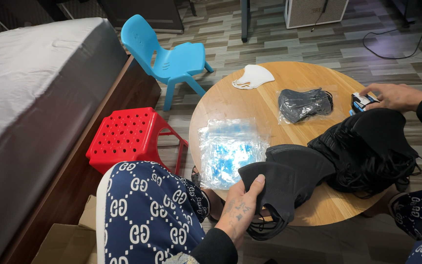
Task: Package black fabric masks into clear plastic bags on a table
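My left hand (240, 208) grips a folded black face mask (284, 183) at the near edge of a round wooden table (250, 100). A big heap of black masks (367, 149) lies on the table's right side. My right hand (391, 95) reaches over the far right of the table, fingers resting on a small white and blue box (361, 101). A clear plastic bag with blue contents (228, 151) lies flat just left of the held mask. A bagged black mask (303, 104) sits mid-table, and a white mask (252, 77) lies at the far edge.
A red plastic stool (128, 137) stands left of the table, a blue plastic chair (169, 56) behind it. A bed with grey mattress (30, 83) fills the left. A cardboard box (67, 239) sits bottom left. My knees in patterned blue trousers (147, 210) are close to the table.
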